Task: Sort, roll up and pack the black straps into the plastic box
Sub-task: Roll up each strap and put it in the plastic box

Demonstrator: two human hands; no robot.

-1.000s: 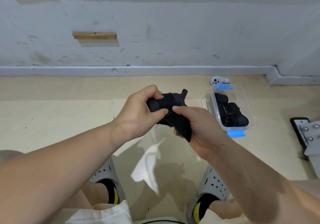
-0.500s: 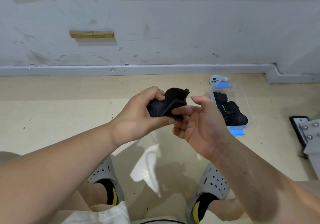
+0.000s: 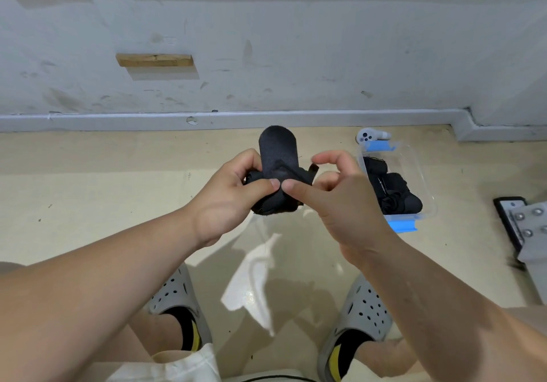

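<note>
The left hand [image 3: 225, 201] has its fingers clamped round the half-rolled strap [image 3: 278, 180] in mid-air, likely to keep the roll tight. The right hand [image 3: 334, 201] presses a thumb on it, forefinger lifted (whether the rear fingers pinch, I can't tell). Further right, the plastic box [image 3: 426, 192] holds rolled straps [image 3: 393, 192].

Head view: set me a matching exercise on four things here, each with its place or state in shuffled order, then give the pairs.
Things:
1. strap
2. box
3. controller
4. wood block

Places or states:
A. fixed on the wall
B. clear, on the floor, partly filled
C. held up off the floor, one end sticking upward
D. on the floor just past the box's far end

Pairs: 1-C, 2-B, 3-D, 4-A
</note>
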